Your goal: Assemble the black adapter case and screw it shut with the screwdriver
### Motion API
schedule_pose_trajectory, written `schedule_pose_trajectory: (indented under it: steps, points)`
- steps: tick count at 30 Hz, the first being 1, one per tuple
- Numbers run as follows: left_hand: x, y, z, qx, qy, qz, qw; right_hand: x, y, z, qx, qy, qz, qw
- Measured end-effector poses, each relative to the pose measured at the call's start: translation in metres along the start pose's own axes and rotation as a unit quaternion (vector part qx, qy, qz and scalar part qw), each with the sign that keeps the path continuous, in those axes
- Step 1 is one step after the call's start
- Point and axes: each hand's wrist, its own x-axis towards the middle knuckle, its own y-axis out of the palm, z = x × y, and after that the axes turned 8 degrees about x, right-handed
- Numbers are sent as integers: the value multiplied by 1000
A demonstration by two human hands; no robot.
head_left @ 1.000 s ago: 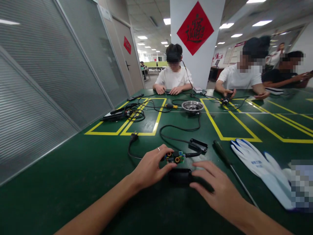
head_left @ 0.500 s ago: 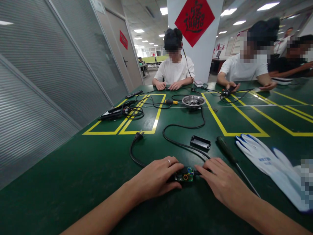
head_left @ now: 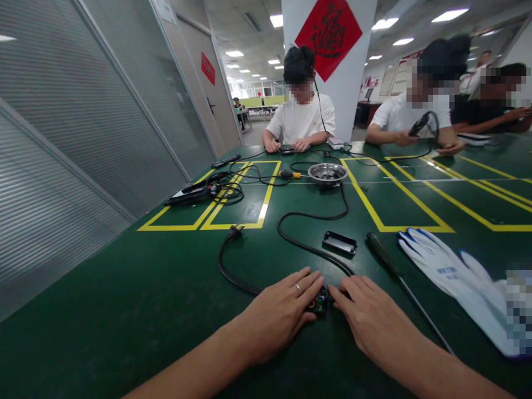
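A small green circuit board [head_left: 319,303] with a copper coil lies on the table, mostly covered by my hands. My left hand [head_left: 282,307], with a ring on one finger, is closed over its left part, thumb at the near edge and fingers across the top. At the board's right end, my right hand [head_left: 369,305] pinches the black cable [head_left: 310,246] where it joins; its fingertips are partly hidden. A second black cord runs out on the left to a plug [head_left: 235,231]. Beyond my hands sits an open black case half [head_left: 339,244], hollow side up.
Right of my hands lie a long dark-handled screwdriver [head_left: 384,257] and white-blue gloves [head_left: 451,277]. Farther off stand a metal bowl [head_left: 327,176] of small parts and a yellow-handled screwdriver [head_left: 290,174]. Coiled black cables [head_left: 228,191] lie left. Co-workers sit across the table [head_left: 124,310].
My left hand has slid right and flattened across more of the board, hiding most of it. My right hand stays at the cable end. A co-worker across has lifted a black cable.
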Motion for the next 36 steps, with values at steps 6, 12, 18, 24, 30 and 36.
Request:
schedule_pose_trajectory:
  steps: [6,12,18,24,30,36]
  points:
    - [-6,-5,-1,9,-18,6,1000,4,-15,-13,10,25,-7,1000]
    - [-5,-8,-2,11,8,-20,1000,25,-21,-69,-4,95,-52,994]
    - [-2,4,13,8,-62,-43,997,22,-9,-78,4,68,-27,997]
    - [-3,4,25,-8,-78,-58,995,-7,-17,-62,17,79,-30,996]
    - [-8,-3,17,-55,-99,-42,993,-8,-15,-60,50,115,-72,989]
    - [-5,-3,14,-116,-156,-122,973,-6,-26,-56,102,157,-143,972]
